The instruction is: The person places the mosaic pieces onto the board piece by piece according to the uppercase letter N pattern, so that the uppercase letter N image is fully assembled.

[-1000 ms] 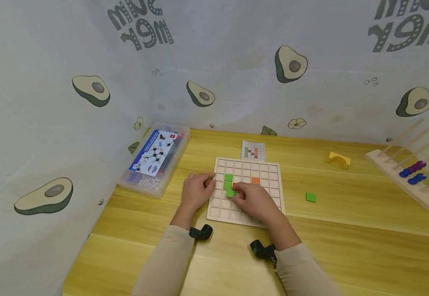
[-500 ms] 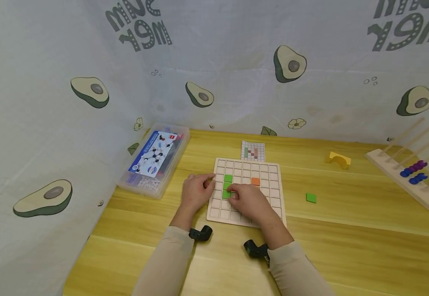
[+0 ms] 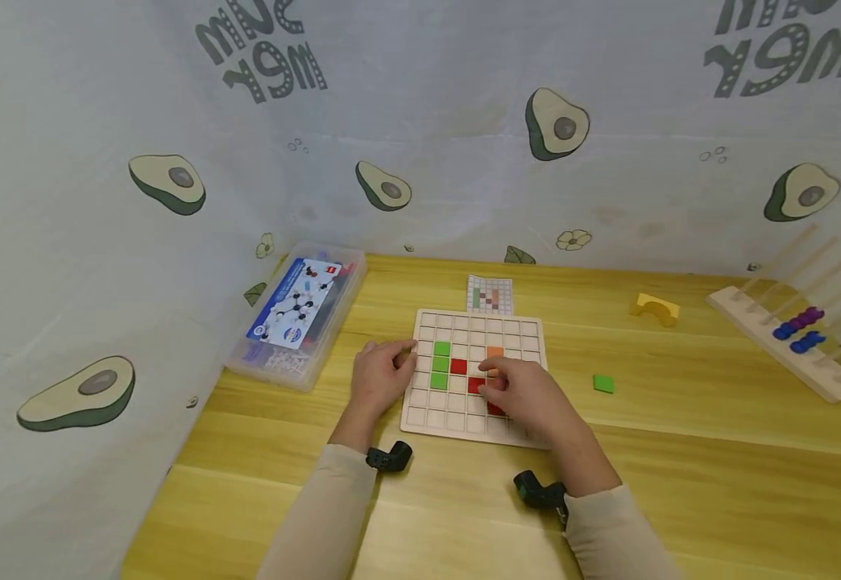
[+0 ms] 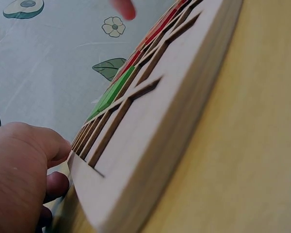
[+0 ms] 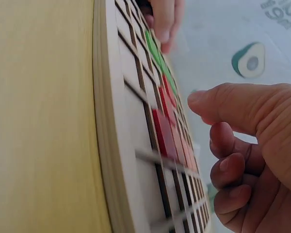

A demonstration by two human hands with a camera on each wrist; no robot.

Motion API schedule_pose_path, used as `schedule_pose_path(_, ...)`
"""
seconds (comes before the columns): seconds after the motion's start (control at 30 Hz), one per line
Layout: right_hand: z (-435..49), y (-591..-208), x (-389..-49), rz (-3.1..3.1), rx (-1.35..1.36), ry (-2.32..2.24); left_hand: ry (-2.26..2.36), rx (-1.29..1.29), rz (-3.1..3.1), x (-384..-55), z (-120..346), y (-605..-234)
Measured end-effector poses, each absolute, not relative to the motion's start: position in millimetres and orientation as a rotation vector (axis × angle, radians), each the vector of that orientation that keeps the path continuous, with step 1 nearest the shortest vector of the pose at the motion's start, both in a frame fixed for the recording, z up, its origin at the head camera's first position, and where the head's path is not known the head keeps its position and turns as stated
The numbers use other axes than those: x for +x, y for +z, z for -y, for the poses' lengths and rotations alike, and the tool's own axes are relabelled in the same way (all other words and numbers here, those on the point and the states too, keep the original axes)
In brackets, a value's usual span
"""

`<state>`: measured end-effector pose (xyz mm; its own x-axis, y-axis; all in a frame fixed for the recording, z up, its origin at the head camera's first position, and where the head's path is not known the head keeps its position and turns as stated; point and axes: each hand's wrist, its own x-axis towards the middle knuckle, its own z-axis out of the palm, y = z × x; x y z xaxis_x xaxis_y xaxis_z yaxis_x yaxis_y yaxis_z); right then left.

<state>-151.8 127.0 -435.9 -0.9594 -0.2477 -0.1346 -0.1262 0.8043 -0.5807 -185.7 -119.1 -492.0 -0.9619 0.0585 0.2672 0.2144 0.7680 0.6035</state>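
Note:
A square wooden grid board [image 3: 431, 418] lies on the table. A column of green tiles [image 3: 440, 364] fills cells at its left. Red tiles [image 3: 458, 366] step diagonally down to the right, and an orange tile [image 3: 494, 352] shows partly behind my right hand. My left hand [image 3: 380, 374] touches the board's left edge with its fingertips. Above the board's right half hovers my right hand [image 3: 525, 392], its fingers loosely bent and holding nothing; in the right wrist view the thumb [image 5: 228, 104] is apart from the board. That hand hides some right-hand cells.
A loose green tile [image 3: 603, 383] lies right of the board. Behind the board is a printed grid card [image 3: 489, 295]. A clear plastic box [image 3: 297, 314] stands left. A yellow arch block [image 3: 656, 309] and a wooden peg stand [image 3: 783, 342] with beads are at the right.
My right hand has set the third green tile into the column's lowest cell, let go and moved right, uncovering red tiles. My left hand has stayed at the board's edge.

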Motion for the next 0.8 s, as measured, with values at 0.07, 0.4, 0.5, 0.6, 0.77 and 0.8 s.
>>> schedule_pose_path(0.07,-138,-436,-150,-2.782,-0.272,-0.879,-0.970,-0.211,2.729,-186,120,-493)
schedule_pose_path(0.4,-196,-433,-142,-2.719,-0.089,-0.862,-0.964,-0.227,2.737,-186,122,-495)
schedule_pose_path(0.5,-216,-433,-140,-2.736,-0.059,-0.838,-0.961,-0.232,2.734,-186,121,-495)
schedule_pose_path(0.6,-235,-433,-140,-2.752,-0.032,-0.817,-0.953,-0.229,2.733,-186,121,-496)
schedule_pose_path(0.77,-258,-434,-141,-2.793,-0.004,-0.765,-0.952,-0.225,2.740,-186,121,-496)
schedule_pose_path(0.8,-262,-434,-141,-2.798,-0.002,-0.757,-0.950,-0.225,2.740,-186,121,-496)
